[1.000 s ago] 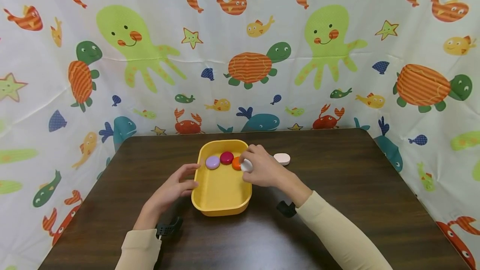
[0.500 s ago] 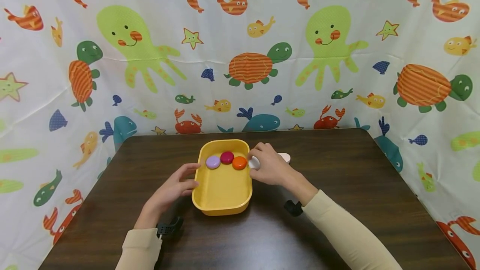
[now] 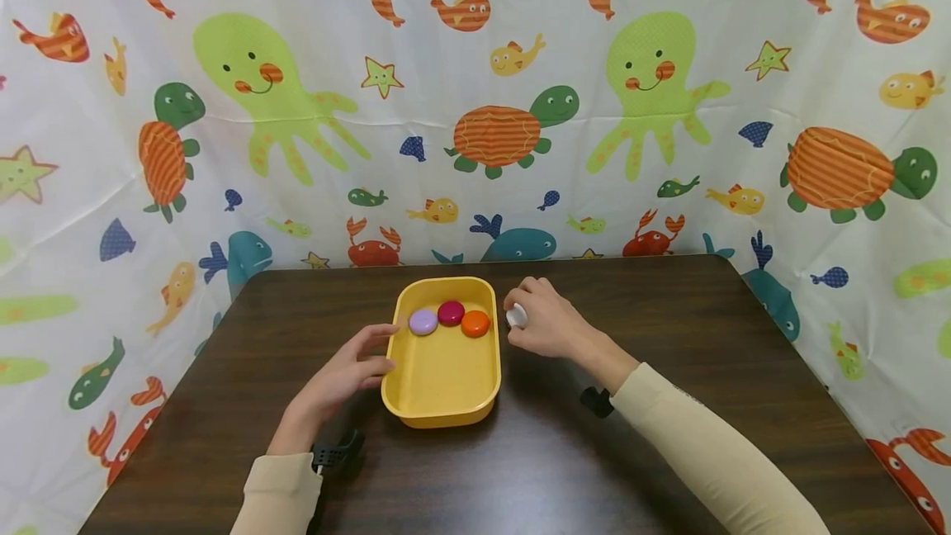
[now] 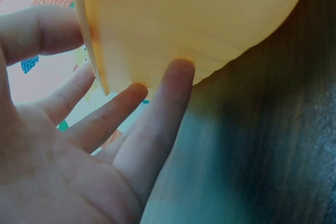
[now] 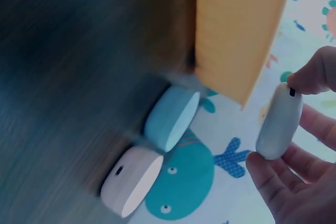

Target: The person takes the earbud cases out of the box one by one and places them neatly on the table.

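Note:
My left hand [image 3: 345, 374] lies at the left side of a yellow plastic tub [image 3: 442, 386], its fingers fairly straight. In the left wrist view, fingertips touch the tub's outer wall [image 4: 173, 19] and rim. Just right of the tub, my right hand [image 3: 550, 324] pinches a white rounded oval piece [image 5: 279, 121] with a small dark slot at one end, thumb and fingers at its two ends. Inside the tub, a lilac disc [image 3: 423, 322], a dark red disc [image 3: 451, 314] and an orange disc [image 3: 475, 324] sit in a row near the far end.
On the dark wooden table [image 3: 669, 403], a light blue oval piece [image 5: 172, 116] and a pale pink oval piece [image 5: 132, 181] stand beside each other, hidden behind my right hand in the head view. A sea-animal curtain [image 3: 490, 40] hangs along the table's back edge.
My right hand has moved right, off the tub's rim, still pinching the white oval piece. The orange disc is now fully uncovered, and the pale oval piece beyond that hand is now hidden. My left hand stays put.

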`<state>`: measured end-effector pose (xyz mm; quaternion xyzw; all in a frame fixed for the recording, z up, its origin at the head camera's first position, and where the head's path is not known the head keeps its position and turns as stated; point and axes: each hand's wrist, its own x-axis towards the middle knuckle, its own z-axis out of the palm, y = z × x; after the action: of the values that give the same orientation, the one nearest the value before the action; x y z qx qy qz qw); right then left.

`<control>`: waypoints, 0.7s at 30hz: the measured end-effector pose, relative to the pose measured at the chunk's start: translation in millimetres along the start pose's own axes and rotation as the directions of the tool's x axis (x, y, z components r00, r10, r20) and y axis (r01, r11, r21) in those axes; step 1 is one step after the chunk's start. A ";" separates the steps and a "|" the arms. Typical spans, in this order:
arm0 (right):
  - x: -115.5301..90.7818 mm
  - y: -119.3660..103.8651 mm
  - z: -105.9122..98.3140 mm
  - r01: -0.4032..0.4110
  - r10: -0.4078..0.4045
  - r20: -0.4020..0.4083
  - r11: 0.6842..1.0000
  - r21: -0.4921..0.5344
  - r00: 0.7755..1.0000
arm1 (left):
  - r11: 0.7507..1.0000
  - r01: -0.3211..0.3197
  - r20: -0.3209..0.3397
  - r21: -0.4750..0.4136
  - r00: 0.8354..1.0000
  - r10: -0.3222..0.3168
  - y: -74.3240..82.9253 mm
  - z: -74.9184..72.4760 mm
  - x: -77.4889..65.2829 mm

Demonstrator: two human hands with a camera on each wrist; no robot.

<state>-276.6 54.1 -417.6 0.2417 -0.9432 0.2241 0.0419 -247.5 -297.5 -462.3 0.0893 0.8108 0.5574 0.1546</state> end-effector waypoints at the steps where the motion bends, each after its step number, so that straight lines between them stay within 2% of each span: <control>1: 0.0 1.4 -0.4 0.001 -0.001 0.003 1.000 -0.003 1.000 | 1.000 0.000 -0.002 0.001 1.000 0.000 -0.1 0.1 0.0; 8: -0.7 12.0 -4.1 0.000 0.002 0.040 0.999 -0.052 0.999 | 1.000 -0.007 0.000 -0.004 1.000 0.007 -1.7 1.4 -1.3; 21: -4.3 35.1 -10.5 -0.029 0.031 0.034 0.997 -0.079 0.999 | 1.000 -0.001 0.000 -0.012 1.000 0.001 1.8 5.7 -8.3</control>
<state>-289.7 88.2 -423.2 0.2296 -0.9553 0.1834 0.0316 -237.7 -294.5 -461.2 0.0887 0.8073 0.5625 0.1550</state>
